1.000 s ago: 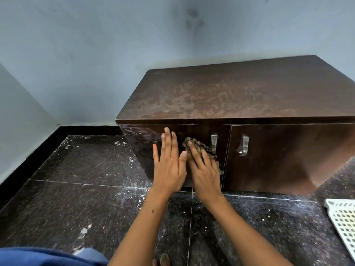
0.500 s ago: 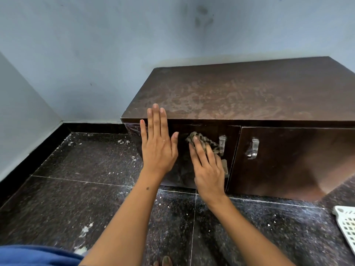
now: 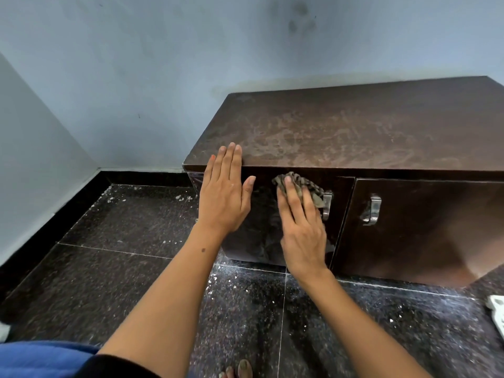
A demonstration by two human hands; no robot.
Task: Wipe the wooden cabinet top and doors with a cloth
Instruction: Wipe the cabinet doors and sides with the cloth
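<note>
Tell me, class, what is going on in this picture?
A person is wiping a cabinet. The right hand presses a cloth flat against the left door, beside its handle. The left hand rests open at the top front edge. The top looks smeared and dusty.

Left hand (image 3: 223, 197) flat, fingers (image 3: 231, 162) straight, together; right hand (image 3: 302, 227) flat, fingers spread; both forearms extended forward.
</note>
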